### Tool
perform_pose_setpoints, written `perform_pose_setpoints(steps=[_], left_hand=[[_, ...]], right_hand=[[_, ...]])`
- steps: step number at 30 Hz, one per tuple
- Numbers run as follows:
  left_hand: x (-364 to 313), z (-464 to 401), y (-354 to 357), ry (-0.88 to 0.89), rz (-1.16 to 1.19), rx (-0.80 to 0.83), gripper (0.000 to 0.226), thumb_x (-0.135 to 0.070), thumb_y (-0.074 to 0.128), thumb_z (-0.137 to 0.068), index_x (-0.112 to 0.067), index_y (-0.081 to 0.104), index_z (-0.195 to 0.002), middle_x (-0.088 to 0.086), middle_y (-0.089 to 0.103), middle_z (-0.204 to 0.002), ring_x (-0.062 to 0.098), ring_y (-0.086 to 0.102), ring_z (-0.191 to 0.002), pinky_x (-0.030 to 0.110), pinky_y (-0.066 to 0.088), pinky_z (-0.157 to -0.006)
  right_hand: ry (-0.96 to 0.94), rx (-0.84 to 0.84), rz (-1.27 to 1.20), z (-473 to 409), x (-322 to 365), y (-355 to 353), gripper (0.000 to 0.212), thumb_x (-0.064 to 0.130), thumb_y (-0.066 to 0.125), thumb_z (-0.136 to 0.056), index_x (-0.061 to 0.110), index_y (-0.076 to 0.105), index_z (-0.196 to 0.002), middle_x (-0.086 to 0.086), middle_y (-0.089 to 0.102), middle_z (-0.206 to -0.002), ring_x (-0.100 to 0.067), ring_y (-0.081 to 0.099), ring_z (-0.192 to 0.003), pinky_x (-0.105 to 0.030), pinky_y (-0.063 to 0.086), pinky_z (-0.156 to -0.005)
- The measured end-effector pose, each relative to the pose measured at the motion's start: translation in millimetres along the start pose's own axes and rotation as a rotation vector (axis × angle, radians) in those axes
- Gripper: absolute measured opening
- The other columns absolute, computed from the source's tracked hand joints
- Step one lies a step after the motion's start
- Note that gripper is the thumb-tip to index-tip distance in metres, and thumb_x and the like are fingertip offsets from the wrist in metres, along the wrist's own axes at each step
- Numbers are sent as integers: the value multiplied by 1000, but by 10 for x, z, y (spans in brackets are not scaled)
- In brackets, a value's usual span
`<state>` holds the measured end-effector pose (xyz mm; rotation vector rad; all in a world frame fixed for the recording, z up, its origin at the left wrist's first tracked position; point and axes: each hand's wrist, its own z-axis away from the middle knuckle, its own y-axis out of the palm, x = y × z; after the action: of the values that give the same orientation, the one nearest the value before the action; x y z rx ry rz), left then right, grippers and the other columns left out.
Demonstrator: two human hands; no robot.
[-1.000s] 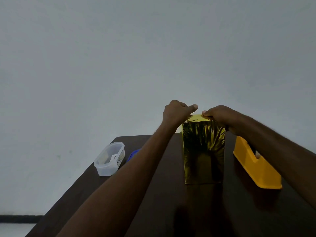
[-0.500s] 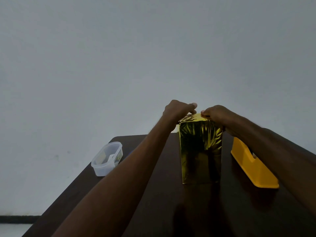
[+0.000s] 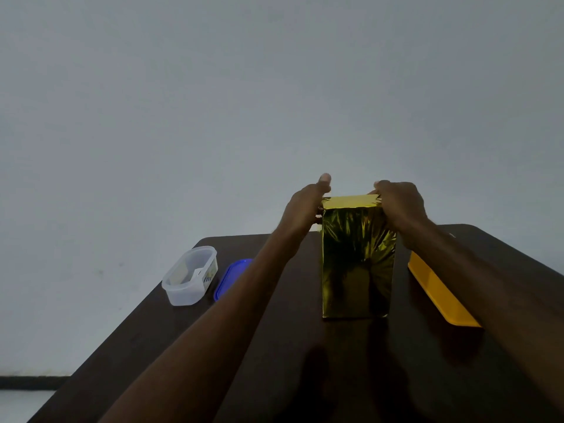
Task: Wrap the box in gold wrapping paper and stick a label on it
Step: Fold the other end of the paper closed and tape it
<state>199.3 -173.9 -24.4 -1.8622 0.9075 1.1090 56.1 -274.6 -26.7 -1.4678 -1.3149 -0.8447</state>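
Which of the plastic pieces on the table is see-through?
The tub at the left edge; the lid beside it is blue, and the tray on the right is yellow.

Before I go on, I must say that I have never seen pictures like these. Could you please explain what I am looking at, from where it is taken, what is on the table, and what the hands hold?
There is no machine here. A person wears a camera on the head, so the one view looks forward and down along both bare arms.

On the dark table a tall box stands upright, covered in gold wrapping paper. The left hand and the right hand each have a grip on a top corner of the box, one on each side, where the paper is folded.

To the left stand a clear plastic container and, beside it, a blue lid. To the right lies a yellow tray, partly hidden by the right arm. I see no label on the box.
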Motion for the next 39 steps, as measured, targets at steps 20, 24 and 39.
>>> perform_pose_setpoints(steps=[20,24,39], left_hand=[[757,399,187,420,-225,-242,47,-27,35,-106,-21,26,-152,-1,66,-91,5,61,-72,17,49,-64],[782,249,41,150,-229,-274,27,-23,38,-104,-9,60,-114,11,65,-90,9,53,-73,26,43,-70],[1188,267,-42,-309,-197,-11,30,-18,45,-99,-13,54,-72,5,56,-66,19,53,-59,29,43,-63]], right_hand=[[-359,67,289,501,-647,191,25,31,41,-102,10,46,-114,-6,57,-82,-23,56,-75,-32,40,-60],[-245,160,500,388,-595,294,43,45,39,-100,7,56,-111,-12,61,-104,-30,59,-96,-39,47,-81],[-63,334,444,463,-1047,495,34,31,45,-102,4,58,-86,-9,56,-82,-24,55,-79,-29,30,-56]])
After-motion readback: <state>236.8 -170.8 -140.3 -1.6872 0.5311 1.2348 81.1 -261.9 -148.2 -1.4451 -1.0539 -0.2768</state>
